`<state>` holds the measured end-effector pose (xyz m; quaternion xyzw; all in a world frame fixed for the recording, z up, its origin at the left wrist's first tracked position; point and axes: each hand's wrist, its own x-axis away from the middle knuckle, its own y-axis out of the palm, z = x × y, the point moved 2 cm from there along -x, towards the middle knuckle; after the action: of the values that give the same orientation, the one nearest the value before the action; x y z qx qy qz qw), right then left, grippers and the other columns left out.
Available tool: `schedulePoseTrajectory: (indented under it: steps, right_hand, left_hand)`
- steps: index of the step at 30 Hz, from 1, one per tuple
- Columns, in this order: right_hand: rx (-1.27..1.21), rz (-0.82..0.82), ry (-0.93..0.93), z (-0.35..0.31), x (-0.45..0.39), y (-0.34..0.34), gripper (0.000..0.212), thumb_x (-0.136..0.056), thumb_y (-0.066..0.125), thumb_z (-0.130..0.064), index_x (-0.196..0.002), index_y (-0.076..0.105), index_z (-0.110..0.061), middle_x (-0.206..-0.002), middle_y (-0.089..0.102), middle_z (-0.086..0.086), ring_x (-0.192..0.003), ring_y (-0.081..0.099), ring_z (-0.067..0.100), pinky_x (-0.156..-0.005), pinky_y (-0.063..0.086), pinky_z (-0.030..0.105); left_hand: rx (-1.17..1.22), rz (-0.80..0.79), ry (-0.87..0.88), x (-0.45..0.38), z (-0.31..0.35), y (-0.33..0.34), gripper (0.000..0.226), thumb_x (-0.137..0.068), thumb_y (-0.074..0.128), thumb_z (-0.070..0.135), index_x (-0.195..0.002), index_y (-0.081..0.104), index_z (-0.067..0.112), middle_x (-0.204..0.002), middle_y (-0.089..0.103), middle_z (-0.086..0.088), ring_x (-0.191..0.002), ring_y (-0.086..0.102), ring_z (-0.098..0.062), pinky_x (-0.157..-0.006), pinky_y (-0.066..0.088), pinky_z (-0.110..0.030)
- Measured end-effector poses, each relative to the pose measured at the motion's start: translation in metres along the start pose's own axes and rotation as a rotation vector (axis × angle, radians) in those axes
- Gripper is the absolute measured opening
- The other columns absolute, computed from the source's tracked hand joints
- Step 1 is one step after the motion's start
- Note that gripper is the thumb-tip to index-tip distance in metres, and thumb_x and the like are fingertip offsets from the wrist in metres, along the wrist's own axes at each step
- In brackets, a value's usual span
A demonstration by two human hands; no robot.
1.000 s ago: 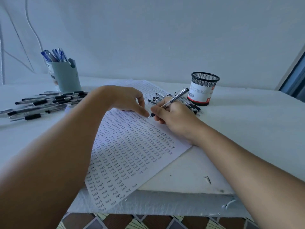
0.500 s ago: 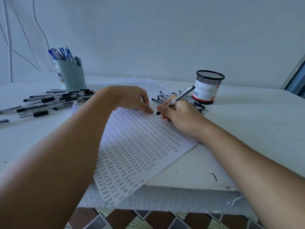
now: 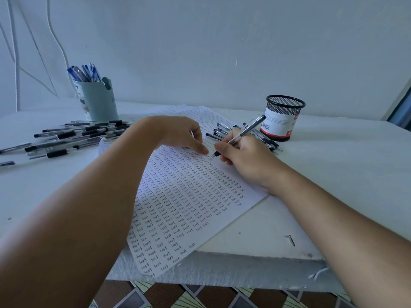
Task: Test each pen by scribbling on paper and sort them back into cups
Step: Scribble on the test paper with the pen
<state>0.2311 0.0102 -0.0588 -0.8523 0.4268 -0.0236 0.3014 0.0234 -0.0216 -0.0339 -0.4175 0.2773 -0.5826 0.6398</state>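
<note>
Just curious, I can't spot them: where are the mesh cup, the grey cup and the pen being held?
mesh cup [image 3: 280,124]: head view, on its white label.
grey cup [image 3: 101,103]: head view, on its front wall.
pen [image 3: 245,132]: head view, on its clear barrel.

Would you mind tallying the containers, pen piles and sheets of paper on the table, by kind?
Pen cups: 2, a grey cup and a mesh cup
Loose pen piles: 2, left pile and right pile
Written sheets: 1
Total: 5

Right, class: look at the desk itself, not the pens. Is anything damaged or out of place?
Yes. The white table's front edge is chipped and ragged, with a torn flake hanging at the right. A small dark screw lies loose near that edge. The white sheet of paper sits askew, its near corner overhanging the edge.
</note>
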Motion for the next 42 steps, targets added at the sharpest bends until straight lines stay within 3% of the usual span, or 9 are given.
schedulePoseTrajectory:
  steps: [8, 15, 19, 26, 31, 36, 39, 42]
  right_hand:
    - [0.012, 0.007, 0.002, -0.001, -0.0006, 0.0006, 0.015, -0.103, 0.063, -0.037, -0.093, 0.063, -0.025, -0.075, 0.071, -0.013, -0.072, 0.062, 0.003, -0.08, 0.05, 0.031]
    - [-0.003, 0.021, 0.009, 0.0015, -0.0018, 0.0007, 0.015, -0.102, 0.064, -0.037, -0.092, 0.063, -0.025, -0.073, 0.071, -0.013, -0.071, 0.063, 0.004, -0.084, 0.054, 0.038]
    - [0.037, 0.003, 0.002, -0.0022, -0.0008, -0.0002, 0.017, -0.103, 0.063, -0.038, -0.092, 0.063, -0.025, -0.072, 0.07, -0.014, -0.065, 0.06, -0.004, -0.074, 0.047, 0.027]
    - [0.017, 0.007, 0.006, -0.0011, -0.0013, 0.0004, 0.017, -0.103, 0.063, -0.036, -0.089, 0.061, -0.026, -0.07, 0.069, -0.015, -0.068, 0.061, 0.001, -0.08, 0.051, 0.033]
    - [0.077, 0.011, -0.008, -0.0031, 0.0001, -0.0003, 0.018, -0.103, 0.061, -0.038, -0.089, 0.061, -0.027, -0.069, 0.068, -0.017, -0.065, 0.059, -0.003, -0.07, 0.045, 0.026]
    - [0.008, 0.025, 0.008, -0.0007, -0.0016, 0.0, 0.017, -0.102, 0.063, -0.035, -0.088, 0.06, -0.026, -0.069, 0.07, -0.014, -0.069, 0.063, 0.003, -0.083, 0.054, 0.037]
    - [0.068, 0.023, -0.008, -0.0029, -0.0008, 0.0012, 0.019, -0.103, 0.062, -0.037, -0.087, 0.06, -0.026, -0.068, 0.068, -0.016, -0.066, 0.061, -0.002, -0.075, 0.049, 0.03]
    - [-0.067, 0.076, 0.009, -0.002, -0.0002, -0.0014, 0.019, -0.104, 0.06, -0.036, -0.09, 0.06, -0.023, -0.069, 0.068, -0.01, -0.071, 0.062, 0.009, -0.085, 0.053, 0.044]
  left_hand:
    - [-0.003, 0.004, 0.001, 0.0018, 0.0001, 0.0002, 0.042, -0.071, 0.085, 0.058, -0.096, 0.068, 0.03, -0.1, 0.065, 0.006, -0.092, 0.058, -0.015, -0.085, 0.045, -0.039]
    - [-0.005, 0.003, -0.005, 0.0021, 0.0008, 0.0005, 0.042, -0.071, 0.085, 0.058, -0.097, 0.068, 0.03, -0.102, 0.066, 0.006, -0.093, 0.058, -0.016, -0.092, 0.047, -0.042]
    - [-0.009, 0.007, -0.006, 0.0016, 0.0, 0.0003, 0.043, -0.07, 0.085, 0.06, -0.096, 0.068, 0.031, -0.101, 0.065, 0.008, -0.094, 0.058, -0.016, -0.091, 0.047, -0.042]
    - [0.005, -0.001, -0.004, 0.0019, -0.0001, 0.0006, 0.043, -0.071, 0.085, 0.058, -0.097, 0.068, 0.029, -0.101, 0.064, 0.007, -0.094, 0.057, -0.016, -0.093, 0.046, -0.043]
    - [0.01, 0.001, -0.006, 0.0024, 0.0005, 0.0008, 0.042, -0.071, 0.085, 0.057, -0.097, 0.068, 0.029, -0.101, 0.064, 0.007, -0.094, 0.057, -0.016, -0.092, 0.046, -0.042]
    - [0.006, 0.012, -0.004, 0.0036, 0.0005, 0.001, 0.042, -0.07, 0.085, 0.059, -0.096, 0.068, 0.03, -0.101, 0.065, 0.007, -0.094, 0.058, -0.015, -0.092, 0.046, -0.041]
    - [0.008, 0.011, -0.002, 0.0034, 0.0003, 0.001, 0.042, -0.071, 0.085, 0.059, -0.096, 0.068, 0.03, -0.101, 0.065, 0.007, -0.092, 0.057, -0.014, -0.089, 0.045, -0.04]
    - [0.012, 0.01, -0.001, 0.0037, -0.0004, 0.0008, 0.042, -0.071, 0.085, 0.059, -0.096, 0.068, 0.03, -0.101, 0.065, 0.008, -0.093, 0.057, -0.014, -0.088, 0.045, -0.039]
